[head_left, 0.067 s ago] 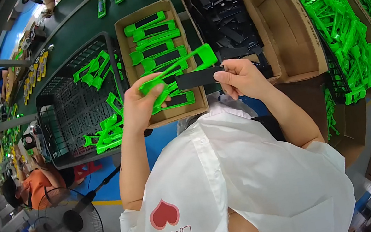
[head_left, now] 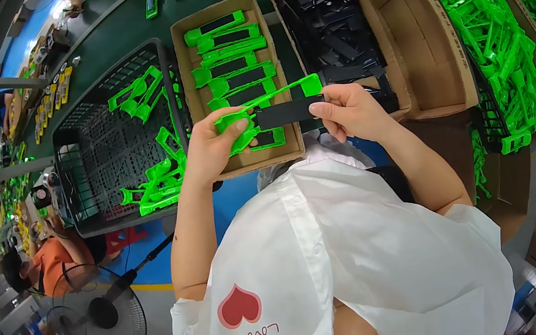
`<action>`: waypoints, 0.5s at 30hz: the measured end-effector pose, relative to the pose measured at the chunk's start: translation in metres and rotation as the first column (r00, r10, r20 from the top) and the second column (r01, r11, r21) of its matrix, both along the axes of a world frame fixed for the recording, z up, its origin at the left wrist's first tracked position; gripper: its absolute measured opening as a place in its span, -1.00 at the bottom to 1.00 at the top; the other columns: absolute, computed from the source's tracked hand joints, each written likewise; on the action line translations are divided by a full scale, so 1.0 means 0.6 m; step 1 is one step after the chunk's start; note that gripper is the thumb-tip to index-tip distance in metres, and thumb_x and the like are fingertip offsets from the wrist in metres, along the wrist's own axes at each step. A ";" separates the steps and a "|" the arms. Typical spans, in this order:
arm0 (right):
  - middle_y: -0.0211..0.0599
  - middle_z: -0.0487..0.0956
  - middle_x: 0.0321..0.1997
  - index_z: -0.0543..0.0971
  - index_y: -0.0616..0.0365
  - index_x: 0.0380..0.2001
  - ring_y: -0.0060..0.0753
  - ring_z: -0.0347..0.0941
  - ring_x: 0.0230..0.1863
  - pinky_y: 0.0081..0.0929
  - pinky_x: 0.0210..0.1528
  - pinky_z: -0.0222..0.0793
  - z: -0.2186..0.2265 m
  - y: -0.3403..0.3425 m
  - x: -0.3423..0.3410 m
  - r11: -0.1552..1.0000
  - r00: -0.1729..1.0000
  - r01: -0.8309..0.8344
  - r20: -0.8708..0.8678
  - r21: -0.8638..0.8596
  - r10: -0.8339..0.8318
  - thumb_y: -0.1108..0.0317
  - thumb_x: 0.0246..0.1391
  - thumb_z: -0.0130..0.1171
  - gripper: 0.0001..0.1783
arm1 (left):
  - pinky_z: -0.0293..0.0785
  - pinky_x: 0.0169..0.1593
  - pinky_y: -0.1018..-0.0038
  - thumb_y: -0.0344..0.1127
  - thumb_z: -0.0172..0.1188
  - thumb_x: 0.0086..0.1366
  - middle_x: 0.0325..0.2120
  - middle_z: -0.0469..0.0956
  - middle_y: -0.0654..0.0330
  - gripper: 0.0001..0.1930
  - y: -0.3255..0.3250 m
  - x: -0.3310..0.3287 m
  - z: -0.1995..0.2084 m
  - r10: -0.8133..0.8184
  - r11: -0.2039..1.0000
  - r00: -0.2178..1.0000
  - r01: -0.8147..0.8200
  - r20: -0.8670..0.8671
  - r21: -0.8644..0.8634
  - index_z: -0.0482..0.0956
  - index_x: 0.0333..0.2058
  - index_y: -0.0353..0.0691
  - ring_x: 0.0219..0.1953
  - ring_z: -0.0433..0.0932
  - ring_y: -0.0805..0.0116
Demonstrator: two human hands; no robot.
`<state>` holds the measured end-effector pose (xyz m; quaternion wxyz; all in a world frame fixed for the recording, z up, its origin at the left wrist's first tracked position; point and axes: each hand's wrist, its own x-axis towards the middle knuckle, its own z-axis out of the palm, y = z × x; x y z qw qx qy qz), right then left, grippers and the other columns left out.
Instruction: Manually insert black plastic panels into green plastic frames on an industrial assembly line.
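Note:
In my left hand [head_left: 215, 144] is a green plastic frame [head_left: 301, 86], gripped near its wide end between thumb and fingers; its long arm points right. My right hand [head_left: 350, 111] pinches a flat black rectangular plate [head_left: 284, 113] at its right end. The plate's left end meets the green frame by my left fingertips; whether it sits inside the frame, I cannot tell. Both hands are over the near end of a cardboard box [head_left: 250, 165], where several green frames with black plates [head_left: 234, 65] lie in a row.
Left of the box stands a dark plastic crate [head_left: 126, 225] with loose green frames. A second cardboard box [head_left: 416, 39] holds black plates [head_left: 329, 24]. At the far right are piled green parts [head_left: 492, 55]. A standing fan [head_left: 102, 313] and a co-worker in orange [head_left: 52, 265] are at lower left.
The green frame has tilted slightly, its far end dropping closer to the black plate. My left hand has shifted slightly right; the right hand keeps its pinch. The whole view has shifted a little.

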<state>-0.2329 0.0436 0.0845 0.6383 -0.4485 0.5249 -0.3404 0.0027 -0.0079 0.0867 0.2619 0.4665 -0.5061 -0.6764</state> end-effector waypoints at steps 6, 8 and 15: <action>-0.45 0.37 -0.81 0.34 0.21 -0.64 -0.74 0.21 -0.84 -0.76 -0.81 0.06 -0.008 -0.007 0.016 0.999 0.985 -0.042 -0.166 0.007 0.042 0.31 0.02 0.01 -0.74 | 0.37 -0.55 0.58 -0.43 0.04 0.13 -0.57 0.46 0.16 -0.82 0.005 0.015 -0.021 -0.056 0.998 0.998 0.056 0.000 0.033 0.42 -0.30 -0.39 -0.58 0.45 0.42; -0.44 0.37 -0.81 0.34 0.22 -0.63 -0.73 0.22 -0.84 -0.75 -0.80 0.07 -0.009 -0.008 0.021 0.999 0.979 -0.043 -0.196 0.027 0.047 0.31 0.02 0.01 -0.75 | 0.40 -0.51 0.57 -0.46 0.04 0.13 -0.52 0.47 0.16 -0.82 0.004 0.017 -0.025 -0.056 0.995 0.998 0.058 -0.028 0.082 0.42 -0.28 -0.39 -0.54 0.47 0.40; -0.40 0.38 -0.81 0.37 0.26 -0.61 -0.64 0.27 -0.84 -0.67 -0.78 0.14 -0.029 -0.015 0.037 0.997 0.936 -0.021 -0.349 0.069 0.044 0.31 -0.01 0.03 -0.76 | 0.40 -0.50 0.56 -0.49 0.04 0.12 -0.51 0.46 0.14 -0.83 0.006 0.009 -0.040 -0.044 0.996 0.999 0.045 -0.025 0.077 0.42 -0.28 -0.40 -0.54 0.47 0.39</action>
